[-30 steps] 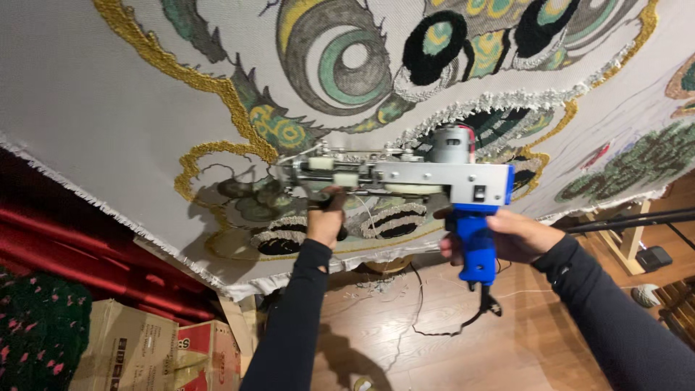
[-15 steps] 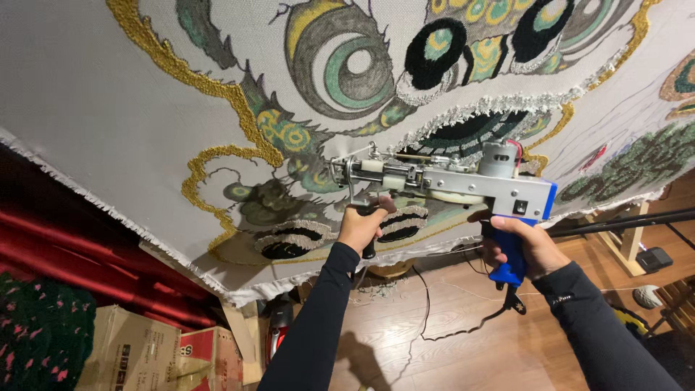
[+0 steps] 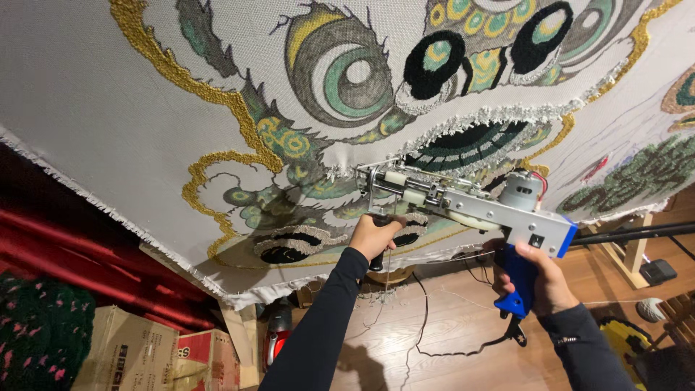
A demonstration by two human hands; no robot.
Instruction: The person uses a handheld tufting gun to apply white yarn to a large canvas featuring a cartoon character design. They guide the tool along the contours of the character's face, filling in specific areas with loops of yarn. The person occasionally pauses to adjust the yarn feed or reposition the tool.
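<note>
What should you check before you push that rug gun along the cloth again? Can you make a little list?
1. Left hand wrapped on the black front handle: ok.
2. Right hand around the blue grip: ok.
3. Tufting gun nose up against the stretched cloth: ok.
4. Yarn threaded to the needle: cannot tell.
5. Black cord hanging free of both arms: ok.
6. Cloth pulled tight, no sag near the nose: ok.

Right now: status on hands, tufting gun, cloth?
Left hand grips front handle. Right hand grips blue handle. Tufting gun nose at stretched cloth. Nothing between.
</note>
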